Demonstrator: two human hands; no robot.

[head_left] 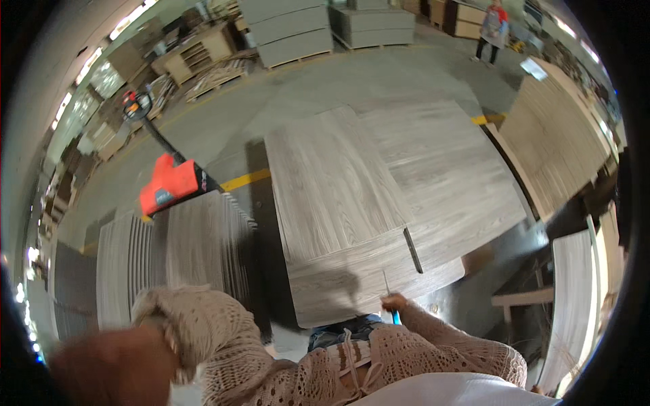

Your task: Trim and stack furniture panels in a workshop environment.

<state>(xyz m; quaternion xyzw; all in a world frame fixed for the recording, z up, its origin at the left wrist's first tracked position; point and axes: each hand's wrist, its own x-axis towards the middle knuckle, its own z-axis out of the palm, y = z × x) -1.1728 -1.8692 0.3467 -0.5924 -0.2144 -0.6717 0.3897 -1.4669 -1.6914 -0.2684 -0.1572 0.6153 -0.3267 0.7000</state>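
Observation:
Low at the front, my right hand (394, 302) is closed round a slim tool (395, 317) with a blue handle and a thin pointed blade. Its blade points away from me, over the near part of the grey wood-grain panels (338, 183). These panels overlap in a stack in front of me. On them, just beyond the tool, is a dark narrow strip (412, 250). My left hand (115, 365) is large and smeared by motion at the lower left, away from the panels. Its fingers cannot be made out, nor whether they hold anything.
Upright grey panels (193, 237) stand in rows at the left, beside a red pallet jack (169, 183). Tan boards (555, 142) are stacked at the right. Grey stacks (291, 30) sit on pallets at the back. A person (493, 30) stands at the far right.

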